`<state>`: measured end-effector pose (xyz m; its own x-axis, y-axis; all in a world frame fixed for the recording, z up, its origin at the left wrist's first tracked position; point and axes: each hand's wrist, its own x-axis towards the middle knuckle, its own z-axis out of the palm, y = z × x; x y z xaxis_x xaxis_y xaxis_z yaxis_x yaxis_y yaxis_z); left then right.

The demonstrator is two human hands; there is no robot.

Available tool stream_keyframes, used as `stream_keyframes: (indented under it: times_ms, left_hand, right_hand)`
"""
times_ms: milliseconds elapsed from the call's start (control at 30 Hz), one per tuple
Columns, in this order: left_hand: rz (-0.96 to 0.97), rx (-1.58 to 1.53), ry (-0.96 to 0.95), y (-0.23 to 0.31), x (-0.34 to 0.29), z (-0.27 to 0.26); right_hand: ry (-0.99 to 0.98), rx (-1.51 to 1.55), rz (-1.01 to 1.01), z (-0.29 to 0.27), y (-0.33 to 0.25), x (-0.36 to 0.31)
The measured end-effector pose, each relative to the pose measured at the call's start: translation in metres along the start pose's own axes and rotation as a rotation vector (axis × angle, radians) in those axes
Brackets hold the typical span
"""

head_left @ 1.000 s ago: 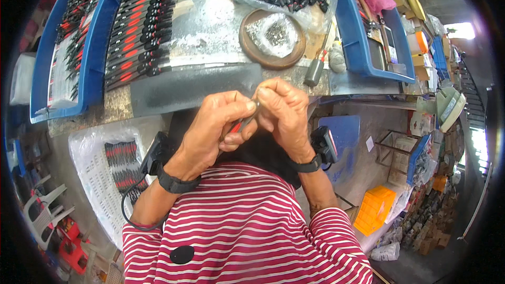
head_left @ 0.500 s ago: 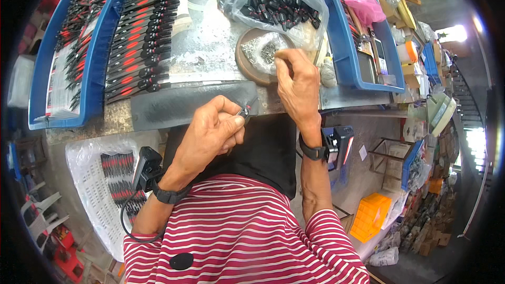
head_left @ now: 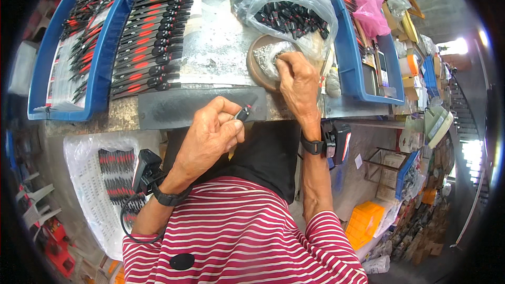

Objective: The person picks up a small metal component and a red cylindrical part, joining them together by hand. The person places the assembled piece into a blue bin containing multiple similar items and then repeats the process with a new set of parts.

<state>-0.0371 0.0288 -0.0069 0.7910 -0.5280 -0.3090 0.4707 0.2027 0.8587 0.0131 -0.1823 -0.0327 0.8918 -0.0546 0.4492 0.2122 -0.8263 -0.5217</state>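
Observation:
My left hand (head_left: 208, 134) is closed, thumb against forefinger, over the front edge of the bench. Pinched in it is a small black part (head_left: 244, 112) with a touch of red at its tip. My right hand (head_left: 300, 81) reaches into a round brown bowl (head_left: 254, 66) lined with clear plastic. Small metal pieces lie in that bowl, too fine to name. Its fingertips are pressed together among them, and what they grip is hidden. Behind the bowl, a clear plastic bag (head_left: 244, 2) lies open around many black parts (head_left: 292, 20) with red bits, similar to the held one.
Rows of black and red slim tools (head_left: 152, 34) lie left on the bench, beside a blue tray (head_left: 100, 73) of more. Another blue tray (head_left: 347, 47) stands right, near a pink bag (head_left: 368, 2). A dark mat (head_left: 194, 106) covers the front edge. Below left sits a white basket (head_left: 87, 184).
My right fingers have dipped deeper into the bowl's contents. My left hand has stayed nearly in place, with the black part turned slightly more upright. The whole view has shifted a little.

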Motion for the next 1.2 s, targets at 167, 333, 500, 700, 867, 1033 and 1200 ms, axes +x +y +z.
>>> stream_keyframes:
  times_ms: [167,333,500,700,867,1033,1200]
  left_hand:
    - [0.026,0.042,0.078,0.002,0.001,0.000]
    - [0.047,0.017,0.103,-0.001,0.004,0.000]
    - [0.076,0.092,0.142,-0.003,0.007,0.003]
    - [0.115,0.191,0.184,-0.009,0.009,0.007]
    - [0.178,0.269,0.163,-0.012,0.007,0.010]
    - [0.220,0.404,0.204,-0.014,0.007,0.012]
    - [0.237,0.430,0.218,-0.017,0.007,0.014]
  right_hand:
    - [0.095,0.077,0.027,-0.002,-0.002,-0.002]
    - [0.072,0.201,0.115,-0.002,-0.005,-0.005]
    - [0.052,0.411,0.273,-0.015,-0.017,-0.010]
    - [-0.115,0.686,0.300,-0.025,-0.055,-0.044]
    - [-0.110,0.700,0.172,-0.014,-0.063,-0.056]
    - [-0.078,0.576,0.138,-0.011,-0.062,-0.063]
    - [-0.018,0.517,0.059,-0.007,-0.059,-0.066]
